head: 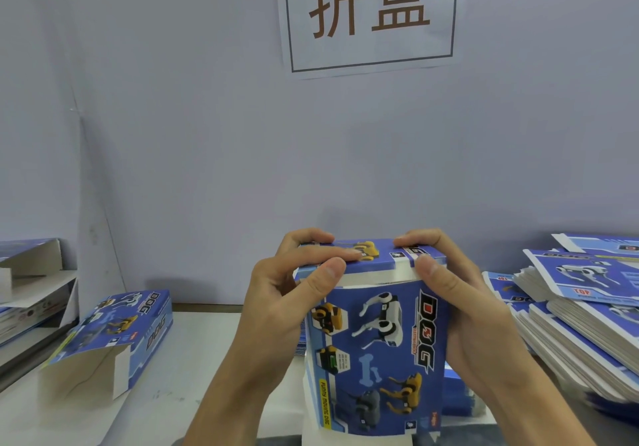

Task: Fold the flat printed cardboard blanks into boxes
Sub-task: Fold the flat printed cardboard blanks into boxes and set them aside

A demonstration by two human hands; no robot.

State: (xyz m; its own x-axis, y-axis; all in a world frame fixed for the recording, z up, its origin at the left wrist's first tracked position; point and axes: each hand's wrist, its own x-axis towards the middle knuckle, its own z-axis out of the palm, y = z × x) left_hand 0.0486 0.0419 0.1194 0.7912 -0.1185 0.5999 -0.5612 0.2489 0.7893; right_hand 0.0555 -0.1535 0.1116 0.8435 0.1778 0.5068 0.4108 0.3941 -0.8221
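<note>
Fingers of left hand curled over top flap of upright box, thumb pressed against front edge just below fold; fingers of right hand curled likewise over same flap at 3 o'clock side, thumb clamped on corner where white tuck edge shows. Both hands thus gripping box, one at each upper corner, with palms bracing side walls. Box standing on end at centre of tabletop, printed front panel with robot dogs and "DOG" lettering turned toward camera, lower end resting near bottom edge of view. Judged as closing step: top flap bent down and being pushed home, white strip still visible between flap and front panel, so tuck apparently not fully seated. Next move likely calling for steady downward and inward pressure along flap edge, with side walls kept square to stop tab from buckling or catching. At 9 o'clock, finished box lying on its side with one end open, more folded stock stacked behind it at far left. At 3 o'clock, tall stack of flat blanks fanned loosely, well apart from box in hand. At 12 o'clock, paper sign on wall.
</note>
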